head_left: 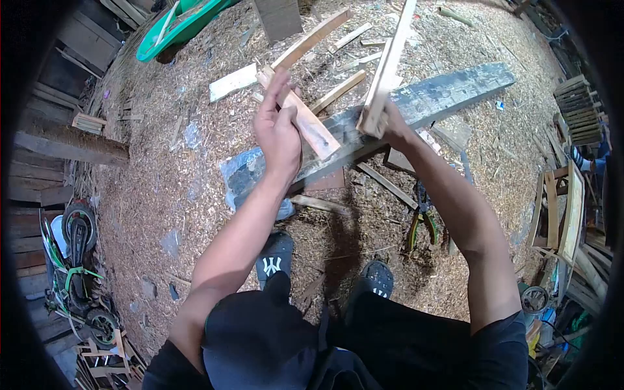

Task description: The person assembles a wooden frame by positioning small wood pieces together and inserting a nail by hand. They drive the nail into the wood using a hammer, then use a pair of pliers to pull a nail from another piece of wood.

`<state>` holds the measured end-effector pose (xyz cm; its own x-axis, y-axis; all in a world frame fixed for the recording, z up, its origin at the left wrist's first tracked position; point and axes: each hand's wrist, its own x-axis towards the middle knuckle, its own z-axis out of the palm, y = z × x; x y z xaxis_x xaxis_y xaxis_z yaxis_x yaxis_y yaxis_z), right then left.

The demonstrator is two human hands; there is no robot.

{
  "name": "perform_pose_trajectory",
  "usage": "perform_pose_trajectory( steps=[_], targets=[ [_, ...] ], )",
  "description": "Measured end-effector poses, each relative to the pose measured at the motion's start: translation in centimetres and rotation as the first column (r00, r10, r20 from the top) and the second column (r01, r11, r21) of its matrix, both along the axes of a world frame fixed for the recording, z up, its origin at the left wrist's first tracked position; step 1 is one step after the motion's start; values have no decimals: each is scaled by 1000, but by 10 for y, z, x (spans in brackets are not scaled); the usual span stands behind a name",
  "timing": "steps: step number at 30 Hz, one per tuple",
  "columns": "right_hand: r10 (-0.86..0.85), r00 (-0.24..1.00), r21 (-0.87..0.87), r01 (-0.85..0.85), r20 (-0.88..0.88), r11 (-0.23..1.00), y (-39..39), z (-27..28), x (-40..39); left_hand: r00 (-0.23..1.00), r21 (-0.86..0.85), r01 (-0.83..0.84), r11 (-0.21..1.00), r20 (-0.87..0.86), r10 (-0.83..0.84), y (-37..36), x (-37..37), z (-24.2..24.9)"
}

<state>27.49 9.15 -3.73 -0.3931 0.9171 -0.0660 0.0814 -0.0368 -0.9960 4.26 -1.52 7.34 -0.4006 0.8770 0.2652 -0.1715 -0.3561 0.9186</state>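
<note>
My left hand (278,140) is closed around a short wooden board (307,125), its near end angled down over the beam. My right hand (394,125) grips a long wooden strip (389,65) near its lower end; the strip slants up and away, a little blurred. Both pieces are above a thick, grey, worn wooden beam (448,95) that lies across the ground. A gap separates the two held pieces. The fingers of my right hand are partly hidden behind the strip.
Pliers with green and black handles (421,227) lie near my right foot. Wood offcuts (338,91) and shavings cover the ground. A green wheelbarrow-like tray (175,32) is at the back left, a small bike (77,260) at the left, and a wooden frame (560,208) at the right.
</note>
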Motion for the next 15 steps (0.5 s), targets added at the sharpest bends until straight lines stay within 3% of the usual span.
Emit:
perform_pose_trajectory(
  steps=[1,2,3,5,7,9,10,11,13,14,15],
  targets=[
    [-12,1000,95,9,28,995,-2,9,-4,987,70,99,993,-137,-89,0,-1,1],
    [12,976,34,-20,216,999,-6,20,5,978,99,161,982,-151,-145,-3,-1,0],
    [13,976,36,-21,216,999,-8,20,9,978,101,159,982,-152,-143,-4,-2,2],
    [-53,998,-159,59,39,986,-11,20,15,805,47,287,957,-554,-214,-7,-12,6],
    [-55,992,-185,76,116,980,-22,44,22,735,-3,253,967,-650,-194,-4,-18,8],
    [-56,979,-210,97,194,973,-25,46,29,480,-4,173,985,-873,-88,-2,-21,17],
    [-70,981,-96,89,182,991,-22,37,31,301,71,110,991,-953,34,3,-29,16],
    [-85,982,21,83,168,996,-19,29,36,300,72,114,991,-953,34,7,-38,16],
    [-60,985,-62,71,164,996,-24,38,38,16,82,45,996,-997,81,11,-49,27],
    [-69,995,-133,79,73,988,-25,36,39,-20,181,100,978,-983,184,14,-51,35],
    [-82,996,-205,77,-18,976,-25,32,39,-19,182,100,978,-983,185,17,-55,40]
  ],
)
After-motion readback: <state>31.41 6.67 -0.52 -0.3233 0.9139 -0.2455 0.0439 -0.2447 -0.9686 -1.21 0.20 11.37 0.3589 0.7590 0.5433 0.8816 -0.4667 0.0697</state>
